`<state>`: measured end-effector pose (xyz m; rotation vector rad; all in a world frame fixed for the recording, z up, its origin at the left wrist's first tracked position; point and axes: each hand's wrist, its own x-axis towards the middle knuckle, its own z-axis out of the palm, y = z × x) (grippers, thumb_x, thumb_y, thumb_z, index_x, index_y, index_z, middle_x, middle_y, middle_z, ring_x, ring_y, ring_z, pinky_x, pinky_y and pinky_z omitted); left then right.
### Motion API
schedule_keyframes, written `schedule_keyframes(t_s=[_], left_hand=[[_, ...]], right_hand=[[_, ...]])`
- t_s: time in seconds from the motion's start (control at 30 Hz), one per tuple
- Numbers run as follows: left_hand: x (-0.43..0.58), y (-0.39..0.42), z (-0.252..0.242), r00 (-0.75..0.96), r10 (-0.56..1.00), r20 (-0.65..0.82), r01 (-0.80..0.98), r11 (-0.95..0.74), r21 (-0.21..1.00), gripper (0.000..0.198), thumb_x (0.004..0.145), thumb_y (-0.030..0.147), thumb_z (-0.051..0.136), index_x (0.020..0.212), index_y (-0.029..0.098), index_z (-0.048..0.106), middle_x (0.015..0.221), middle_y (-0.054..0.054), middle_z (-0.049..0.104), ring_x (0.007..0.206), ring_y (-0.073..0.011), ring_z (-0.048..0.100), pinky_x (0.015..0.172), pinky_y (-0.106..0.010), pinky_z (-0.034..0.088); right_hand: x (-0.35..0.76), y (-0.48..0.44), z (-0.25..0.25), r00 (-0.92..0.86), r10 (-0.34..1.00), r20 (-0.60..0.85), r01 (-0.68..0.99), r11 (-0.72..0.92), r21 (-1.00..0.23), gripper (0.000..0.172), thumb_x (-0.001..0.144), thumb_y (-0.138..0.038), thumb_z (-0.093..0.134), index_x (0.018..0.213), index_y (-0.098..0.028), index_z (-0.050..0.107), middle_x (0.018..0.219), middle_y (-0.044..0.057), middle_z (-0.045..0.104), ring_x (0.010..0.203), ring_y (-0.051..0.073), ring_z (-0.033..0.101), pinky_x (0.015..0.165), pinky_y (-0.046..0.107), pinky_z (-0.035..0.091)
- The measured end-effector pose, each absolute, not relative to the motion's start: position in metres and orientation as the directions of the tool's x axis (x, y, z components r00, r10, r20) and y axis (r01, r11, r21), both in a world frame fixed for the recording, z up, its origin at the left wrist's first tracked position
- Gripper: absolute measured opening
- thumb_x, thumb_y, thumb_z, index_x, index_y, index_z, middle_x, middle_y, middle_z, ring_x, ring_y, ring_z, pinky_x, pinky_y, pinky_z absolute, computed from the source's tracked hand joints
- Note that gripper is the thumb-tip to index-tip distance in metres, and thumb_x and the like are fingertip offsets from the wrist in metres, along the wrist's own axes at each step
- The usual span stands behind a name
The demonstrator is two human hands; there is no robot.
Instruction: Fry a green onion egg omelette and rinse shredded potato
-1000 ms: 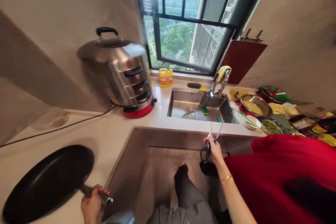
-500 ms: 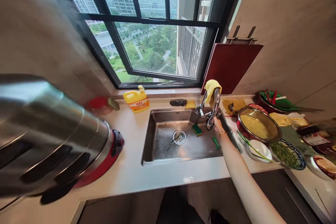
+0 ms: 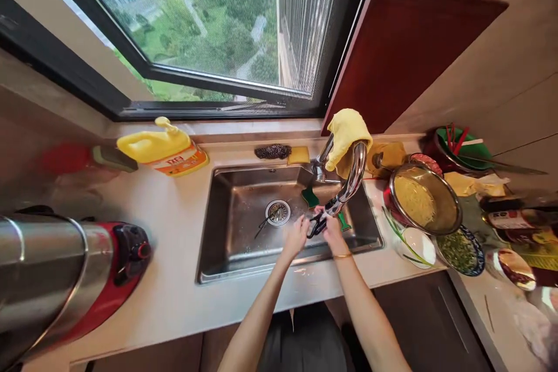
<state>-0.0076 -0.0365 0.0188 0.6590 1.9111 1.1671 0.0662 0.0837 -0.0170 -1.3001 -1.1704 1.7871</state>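
Over the sink [image 3: 235, 276], beneath the faucet [image 3: 352, 177], a pair of black-handled scissors [image 3: 317, 224] is between my two hands. My right hand [image 3: 333, 230] is closed on its right side, close to the spout's end. My left hand [image 3: 297, 235] has its fingers bent in against the left side of the handles. The blades are hidden by the hands and the spout. A yellow cloth [image 3: 347, 135] drapes over the faucet's neck. In the basin lie a green sponge [image 3: 310, 197] and a green-handled tool [image 3: 344, 221], partly covered by my right hand.
Left of the sink are a yellow detergent jug [image 3: 168, 151] and a large steel-and-red appliance [image 3: 93, 279]. Steel wool [image 3: 272, 152] and a yellow sponge [image 3: 299, 155] rest behind it. To the right stand a noodle pot [image 3: 455, 209], a white bowl [image 3: 421, 244] and chopped greens [image 3: 457, 251].
My left hand has come into view and joined my right at the scissors. My right hand has moved down and nearer with them. The view has tilted down towards the sink.
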Motion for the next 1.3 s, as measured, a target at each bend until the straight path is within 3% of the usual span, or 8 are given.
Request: schedule_keyframes(t_s=[0.17, 0.3, 0.57, 0.67, 0.8, 0.93, 1.1, 1.3], left_hand=[[-0.001, -0.014, -0.007, -0.422, 0.719, -0.553, -0.134, 0.553, 0.822, 0.039, 0.084, 0.046, 0.046, 0.093, 0.012, 0.062, 0.074, -0.010, 0.068, 0.050, -0.0203, 0.063, 0.049, -0.030, 0.047], [-0.007, -0.041, -0.018, -0.439, 0.669, -0.600, -0.272, 0.538, 0.798, 0.041, 0.082, 0.050, 0.045, 0.095, 0.013, 0.057, 0.082, -0.009, 0.069, 0.037, -0.0131, 0.055, 0.035, -0.023, 0.037], [0.008, -0.029, -0.030, -0.528, 0.589, -0.611, -0.523, 0.341, 0.781, 0.040, 0.082, 0.048, 0.048, 0.099, 0.012, 0.052, 0.088, -0.008, 0.066, 0.058, -0.0100, 0.060, 0.055, -0.023, 0.050], [0.026, -0.011, -0.026, -0.525, 0.596, -0.608, -0.571, 0.284, 0.770, 0.039, 0.083, 0.043, 0.048, 0.105, 0.011, 0.051, 0.089, -0.008, 0.065, 0.050, -0.0061, 0.054, 0.048, -0.020, 0.044], [0.039, -0.003, -0.014, -0.464, 0.636, -0.616, -0.653, 0.224, 0.724, 0.046, 0.081, 0.039, 0.054, 0.119, 0.014, 0.045, 0.082, -0.005, 0.065, 0.046, -0.0052, 0.050, 0.044, -0.018, 0.038], [0.033, -0.002, -0.005, -0.394, 0.719, -0.572, -0.691, 0.179, 0.701, 0.058, 0.074, 0.033, 0.062, 0.127, 0.020, 0.041, 0.082, -0.001, 0.061, 0.056, -0.0070, 0.054, 0.049, -0.017, 0.040], [0.021, 0.014, -0.007, -0.293, 0.787, -0.542, -0.626, 0.271, 0.731, 0.044, 0.069, 0.050, 0.066, 0.091, 0.012, 0.062, 0.066, 0.003, 0.051, 0.050, -0.0043, 0.041, 0.045, -0.016, 0.029], [0.017, 0.029, -0.012, -0.366, 0.725, -0.584, -0.590, 0.305, 0.748, 0.044, 0.059, 0.054, 0.071, 0.062, 0.012, 0.057, 0.052, 0.005, 0.045, 0.044, -0.0040, 0.036, 0.043, -0.018, 0.024]], right_hand=[[0.065, 0.060, -0.027, -0.378, 0.726, -0.574, 0.106, -0.582, -0.806, 0.044, 0.064, -0.061, 0.058, 0.068, -0.018, 0.063, 0.068, 0.005, 0.067, 0.068, 0.018, 0.061, 0.058, 0.027, 0.045], [0.067, 0.083, -0.023, -0.436, 0.595, -0.675, 0.334, -0.590, -0.735, 0.041, 0.063, -0.059, 0.062, 0.057, -0.019, 0.057, 0.044, 0.001, 0.054, 0.047, 0.014, 0.050, 0.047, 0.026, 0.039], [0.090, 0.106, -0.002, -0.610, 0.358, -0.706, 0.447, -0.581, -0.680, 0.038, 0.071, -0.054, 0.055, 0.075, -0.018, 0.060, 0.044, -0.007, 0.039, 0.038, 0.007, 0.028, 0.039, 0.022, 0.026], [0.107, 0.108, 0.006, -0.626, 0.474, -0.620, 0.513, -0.348, -0.784, 0.038, 0.075, -0.054, 0.049, 0.065, -0.018, 0.055, 0.047, -0.004, 0.043, 0.043, 0.009, 0.034, 0.044, 0.023, 0.030], [0.129, 0.110, 0.013, -0.683, 0.657, -0.318, 0.498, 0.102, -0.861, 0.035, 0.079, -0.050, 0.049, 0.065, -0.019, 0.053, 0.058, 0.000, 0.053, 0.059, 0.014, 0.048, 0.059, 0.026, 0.040], [0.140, 0.108, 0.015, -0.723, 0.559, -0.406, 0.493, 0.005, -0.870, 0.032, 0.081, -0.049, 0.049, 0.085, -0.019, 0.057, 0.060, -0.002, 0.054, 0.054, 0.015, 0.054, 0.054, 0.027, 0.044], [0.140, 0.105, 0.020, -0.728, 0.490, -0.480, 0.497, -0.106, -0.862, 0.035, 0.082, -0.050, 0.050, 0.096, -0.019, 0.057, 0.061, -0.003, 0.052, 0.043, 0.013, 0.054, 0.043, 0.025, 0.043], [0.143, 0.104, 0.026, -0.727, 0.507, -0.463, 0.516, -0.041, -0.856, 0.038, 0.083, -0.048, 0.050, 0.104, -0.017, 0.058, 0.060, -0.003, 0.053, 0.043, 0.011, 0.054, 0.042, 0.023, 0.041]])
